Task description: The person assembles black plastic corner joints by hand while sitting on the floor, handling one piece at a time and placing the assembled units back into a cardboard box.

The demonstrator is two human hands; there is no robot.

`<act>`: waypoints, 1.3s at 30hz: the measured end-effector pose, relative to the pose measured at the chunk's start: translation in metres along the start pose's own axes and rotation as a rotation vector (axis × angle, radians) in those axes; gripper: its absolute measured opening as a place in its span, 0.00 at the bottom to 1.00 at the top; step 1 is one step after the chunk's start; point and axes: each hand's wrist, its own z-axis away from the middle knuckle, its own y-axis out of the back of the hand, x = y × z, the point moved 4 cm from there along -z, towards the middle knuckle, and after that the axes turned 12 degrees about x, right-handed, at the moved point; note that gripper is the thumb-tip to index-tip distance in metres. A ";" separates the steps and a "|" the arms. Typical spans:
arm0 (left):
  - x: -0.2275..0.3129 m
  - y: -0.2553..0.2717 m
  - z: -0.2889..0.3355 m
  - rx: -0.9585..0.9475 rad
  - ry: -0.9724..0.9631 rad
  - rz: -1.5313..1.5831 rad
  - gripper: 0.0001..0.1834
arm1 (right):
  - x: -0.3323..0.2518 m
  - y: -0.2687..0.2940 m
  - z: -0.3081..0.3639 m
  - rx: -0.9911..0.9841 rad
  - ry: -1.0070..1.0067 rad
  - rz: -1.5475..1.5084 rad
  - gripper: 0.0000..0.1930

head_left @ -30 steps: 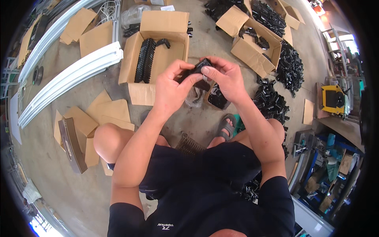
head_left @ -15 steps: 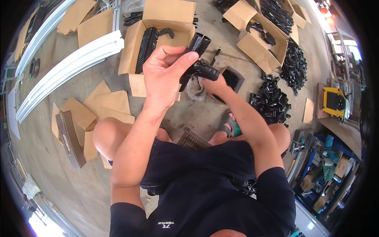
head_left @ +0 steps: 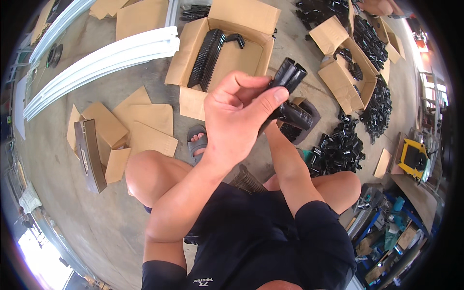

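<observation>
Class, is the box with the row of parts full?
No, the box floor lies partly bare beside the row of black parts.

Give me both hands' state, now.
Left hand: closed, holding black tubing.
Right hand: mostly hidden behind the left and the tubing; can't tell.

Grey floor [head_left: 118, 212]: open cardboard boxes [head_left: 193, 103], loose cardboard pieces [head_left: 151, 118] left, heaped black parts [head_left: 339, 151] right.
</observation>
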 end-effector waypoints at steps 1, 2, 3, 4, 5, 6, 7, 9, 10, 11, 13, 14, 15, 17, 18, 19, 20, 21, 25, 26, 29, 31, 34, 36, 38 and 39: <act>0.000 0.000 0.001 -0.006 0.004 0.014 0.10 | -0.001 -0.003 0.001 0.000 0.003 -0.010 0.15; -0.001 0.000 0.000 -0.004 0.011 0.016 0.10 | -0.001 -0.003 -0.002 0.005 0.006 -0.021 0.15; -0.002 0.000 -0.001 -0.002 0.020 0.017 0.10 | -0.002 -0.004 -0.003 0.006 0.010 -0.031 0.15; -0.005 -0.001 -0.001 -0.003 0.030 0.018 0.10 | -0.002 -0.005 -0.002 0.006 0.013 -0.044 0.15; -0.007 -0.001 -0.001 0.008 0.016 0.012 0.09 | -0.003 -0.006 -0.003 0.008 0.018 -0.057 0.16; -0.009 -0.002 0.000 0.014 0.022 0.007 0.09 | -0.003 -0.007 -0.003 0.007 0.026 -0.072 0.16; -0.011 -0.002 0.001 0.022 0.025 -0.003 0.09 | -0.005 -0.009 -0.001 0.004 0.028 -0.089 0.16; -0.013 -0.001 0.003 0.034 0.005 -0.043 0.09 | -0.009 -0.011 -0.004 0.005 0.043 -0.129 0.17; -0.018 0.000 0.002 0.031 0.017 -0.048 0.09 | -0.006 -0.010 -0.004 0.005 0.047 -0.149 0.17; -0.023 0.001 0.002 0.029 0.029 -0.054 0.09 | -0.005 -0.009 -0.005 0.014 0.059 -0.182 0.17; -0.028 -0.001 0.002 0.044 0.034 -0.085 0.09 | -0.001 -0.008 -0.008 0.033 0.092 -0.274 0.18; -0.032 -0.003 0.001 0.046 0.036 -0.068 0.09 | 0.004 -0.008 -0.009 0.037 0.100 -0.306 0.18; -0.034 -0.003 -0.001 0.050 0.028 -0.049 0.09 | 0.002 -0.008 -0.010 0.029 0.103 -0.316 0.18; -0.039 0.003 -0.004 0.084 0.011 -0.036 0.09 | -0.015 -0.003 -0.001 -0.044 0.064 -0.263 0.20; -0.043 0.002 -0.005 0.085 0.008 -0.020 0.09 | -0.029 0.013 0.002 -0.092 0.028 -0.188 0.22; -0.046 0.000 -0.006 0.084 0.013 -0.016 0.09 | -0.018 0.001 -0.004 -0.061 0.064 -0.109 0.22; -0.053 -0.002 -0.006 0.079 0.025 -0.011 0.08 | -0.013 0.003 -0.009 -0.050 0.097 -0.071 0.21; -0.056 -0.004 -0.005 0.075 0.003 -0.045 0.08 | -0.012 0.004 -0.011 -0.043 0.133 -0.038 0.21; -0.062 -0.004 -0.006 0.040 0.020 -0.046 0.09 | -0.003 0.008 -0.014 -0.179 0.120 0.042 0.19; -0.059 0.000 -0.005 0.047 0.018 -0.044 0.09 | -0.009 0.007 -0.012 -0.178 0.157 0.082 0.19; -0.060 -0.003 -0.005 0.032 0.028 -0.017 0.09 | 0.005 0.007 -0.016 0.003 0.268 0.106 0.20; -0.062 -0.003 -0.006 0.025 0.032 -0.003 0.10 | 0.008 0.011 -0.013 0.033 0.291 0.120 0.20; -0.058 0.001 -0.006 0.035 0.031 -0.025 0.09 | -0.004 0.018 -0.007 -0.068 0.279 0.173 0.16; -0.053 0.002 -0.005 0.035 0.046 0.010 0.08 | -0.009 0.033 -0.007 -0.145 0.233 0.124 0.19; -0.048 -0.005 -0.004 0.029 0.050 0.033 0.08 | -0.005 0.046 -0.019 0.037 0.306 -0.112 0.16; -0.047 -0.006 -0.004 0.037 0.047 0.034 0.08 | -0.011 0.059 -0.022 0.088 0.361 -0.222 0.15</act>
